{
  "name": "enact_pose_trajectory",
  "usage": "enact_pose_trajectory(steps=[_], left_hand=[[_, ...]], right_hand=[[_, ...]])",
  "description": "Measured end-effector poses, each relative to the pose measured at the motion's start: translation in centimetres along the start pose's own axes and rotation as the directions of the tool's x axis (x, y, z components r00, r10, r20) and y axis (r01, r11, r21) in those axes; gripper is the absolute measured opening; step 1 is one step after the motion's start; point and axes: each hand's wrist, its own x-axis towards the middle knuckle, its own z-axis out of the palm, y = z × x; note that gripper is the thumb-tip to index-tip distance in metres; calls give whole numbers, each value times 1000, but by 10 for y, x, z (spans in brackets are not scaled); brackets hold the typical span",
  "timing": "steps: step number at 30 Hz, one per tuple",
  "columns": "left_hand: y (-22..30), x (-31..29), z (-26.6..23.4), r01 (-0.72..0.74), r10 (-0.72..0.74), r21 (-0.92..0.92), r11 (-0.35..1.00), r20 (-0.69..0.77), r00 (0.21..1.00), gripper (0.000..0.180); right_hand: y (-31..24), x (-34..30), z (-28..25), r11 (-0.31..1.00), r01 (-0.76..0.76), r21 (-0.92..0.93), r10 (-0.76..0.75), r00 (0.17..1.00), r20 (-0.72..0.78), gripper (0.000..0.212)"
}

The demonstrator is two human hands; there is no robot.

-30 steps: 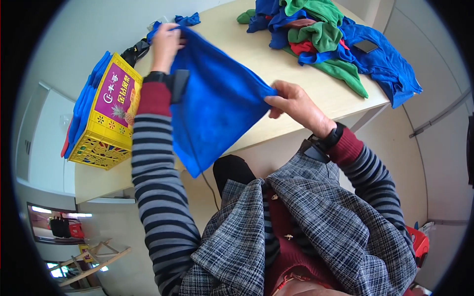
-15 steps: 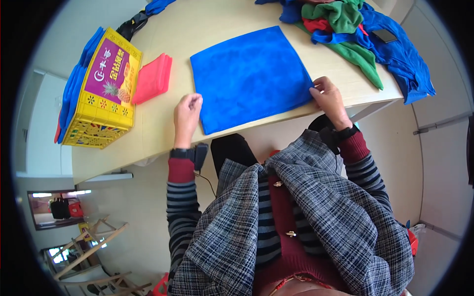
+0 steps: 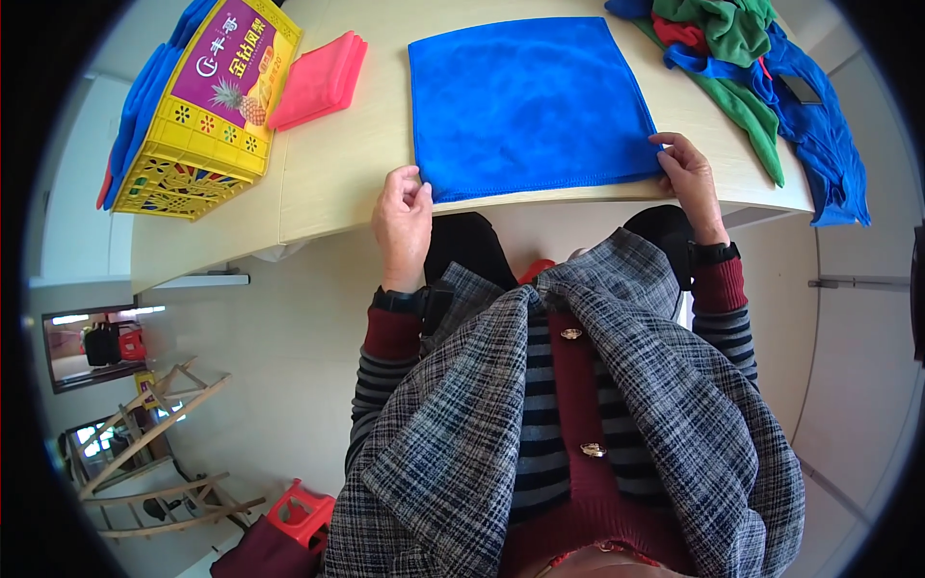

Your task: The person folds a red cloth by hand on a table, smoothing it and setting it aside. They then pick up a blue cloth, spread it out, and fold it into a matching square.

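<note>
Head view: left hand and right hand each pinch a near corner of the blue cloth. It lies flat on the table, stretching away between both hands, equally close to each.

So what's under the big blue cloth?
The blue cloth lies flat on the pale table, which shows all around it. Both hands pinch its near corners. Anything beneath the cloth is covered.
</note>
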Motion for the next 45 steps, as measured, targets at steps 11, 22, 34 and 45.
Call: enact_pose_trajectory(steps=[11,22,34,45], left_hand=[[10,-3,-10,-454,432,383,804,148,890,36],[4,-5,-18,-537,484,320,780,235,843,24],[8,-14,-13,-551,507,330,767,215,835,16],[0,-19,-16,-555,507,368,746,226,832,20]], right_hand=[[5,4,-1,996,-65,60,61,996,60,20],[14,-1,4,900,179,-397,-233,968,-90,20],[-41,-7,96,436,564,-701,-603,761,238,47],[-3,1,98,380,334,-862,-406,898,169,69]])
